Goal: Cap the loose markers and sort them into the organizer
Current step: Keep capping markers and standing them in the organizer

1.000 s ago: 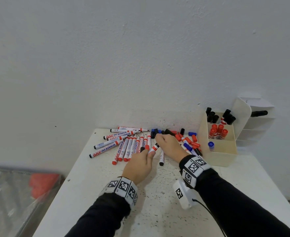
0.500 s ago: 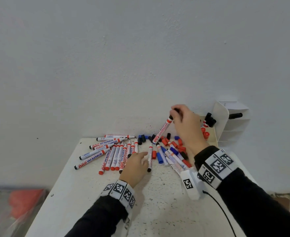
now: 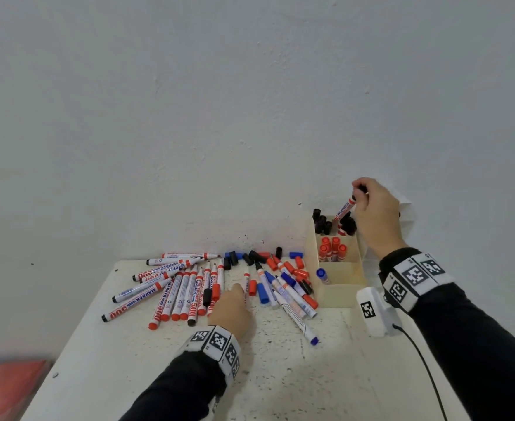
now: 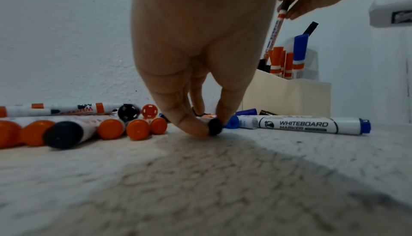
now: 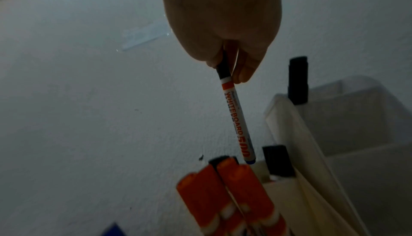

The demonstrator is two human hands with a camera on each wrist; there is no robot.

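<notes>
My right hand (image 3: pixel 360 189) pinches a black-capped whiteboard marker (image 3: pixel 344 209) by its cap, hanging tip-down over the back compartment of the cream organizer (image 3: pixel 341 294), where black-capped markers stand. The right wrist view shows that marker (image 5: pixel 237 121) below my right hand (image 5: pixel 229 70), its lower end just above the compartment. My left hand (image 3: pixel 238 291) rests on the table at the pile of loose markers (image 3: pixel 183 287). In the left wrist view the thumb and a finger of that hand (image 4: pixel 209 127) pinch the black rear end of a lying marker (image 4: pixel 215 128).
Loose red, blue and black caps (image 3: pixel 292 268) lie between the pile and the organizer. Red-capped markers (image 3: pixel 332 250) fill the middle compartment and one blue-capped marker (image 3: pixel 321 275) stands in the front one. A white tiered holder stands behind my right hand. The wall is close behind.
My right hand lifted the black-capped marker from the pile and carried it up and right to over the organizer. My left hand let it go and closed on another marker's end.
</notes>
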